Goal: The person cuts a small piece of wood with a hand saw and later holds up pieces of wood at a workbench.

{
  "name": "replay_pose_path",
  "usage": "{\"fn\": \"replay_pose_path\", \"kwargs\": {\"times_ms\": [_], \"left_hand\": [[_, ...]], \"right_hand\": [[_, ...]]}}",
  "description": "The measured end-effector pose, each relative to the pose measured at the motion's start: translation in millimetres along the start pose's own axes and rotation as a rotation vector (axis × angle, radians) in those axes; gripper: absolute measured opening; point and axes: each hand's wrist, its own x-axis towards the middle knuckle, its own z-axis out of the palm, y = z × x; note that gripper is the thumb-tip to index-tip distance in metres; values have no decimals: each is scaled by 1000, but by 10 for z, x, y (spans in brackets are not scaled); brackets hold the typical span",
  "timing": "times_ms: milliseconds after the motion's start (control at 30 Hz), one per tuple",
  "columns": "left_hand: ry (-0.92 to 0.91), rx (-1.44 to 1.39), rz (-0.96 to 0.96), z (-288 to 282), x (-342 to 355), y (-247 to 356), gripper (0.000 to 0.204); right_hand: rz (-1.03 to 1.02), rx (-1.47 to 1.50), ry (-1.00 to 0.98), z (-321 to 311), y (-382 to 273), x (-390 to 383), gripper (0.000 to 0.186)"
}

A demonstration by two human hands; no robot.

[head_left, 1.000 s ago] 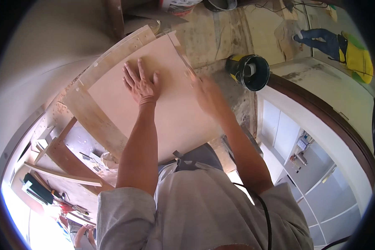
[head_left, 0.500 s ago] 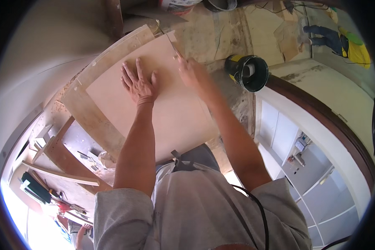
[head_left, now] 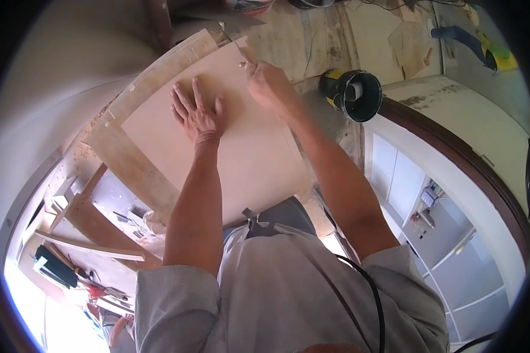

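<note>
A pale, flat board (head_left: 247,159) lies in front of me on a wooden worktop (head_left: 136,162). My left hand (head_left: 200,116) presses flat on its upper left part, fingers spread. At the board's far right edge my right hand (head_left: 270,87) is closed round a thin-bladed hand tool (head_left: 244,55), its blade slanting up and left along the edge near the far corner. The fist hides the handle, so I cannot tell whether it is a saw or a knife.
To the right stands a black bucket (head_left: 359,97) with a pale object inside. White shelving (head_left: 453,259) holds a drill-like tool. At left are wooden strips (head_left: 91,247) and scattered hand tools (head_left: 94,286). Other people show at the upper right (head_left: 477,47) and lower left (head_left: 115,326).
My right hand has shifted slightly up along the board's edge, and its fingers look more tightly wrapped. My left hand stays flat on the board. The person at upper right has moved partly out of view.
</note>
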Motion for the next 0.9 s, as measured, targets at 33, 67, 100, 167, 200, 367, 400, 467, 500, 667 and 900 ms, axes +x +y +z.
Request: {"fn": "replay_pose_path", "kwargs": {"times_ms": [33,67,100,167,200,367,400,467,500,667,900], "left_hand": [[18,-1,-20,7,52,-16,80],[20,-4,-37,27,61,-18,82],[22,-4,-39,27,63,-44,82],[17,9,-40,50,26,-85,81],[11,18,-51,51,-4,-137,81],[20,43,-34,5,20,-130,81],[14,30,-14,7,1,-25,81],[-10,5,-18,-4,93,119,82],[2,16,-19,-2,135,106,82],[-1,30,-48,12,33,-112,83],[-9,40,-46,31,-4,-137,82]], "right_hand": [[52,99,-74,-120,-55,58,32],[46,210,2,-172,-31,-135,32],[36,324,73,-205,-13,-457,32],[365,243,-99,-205,-20,-1154,26],[430,278,-122,-302,-92,-1530,24],[390,284,-106,-116,-52,-1434,19],[411,250,-44,149,122,-1078,20],[6,90,69,161,287,-238,22],[-100,-37,13,62,191,40,22],[25,102,-34,-224,-133,-458,26],[510,329,-183,-318,-44,-1824,26]]}}
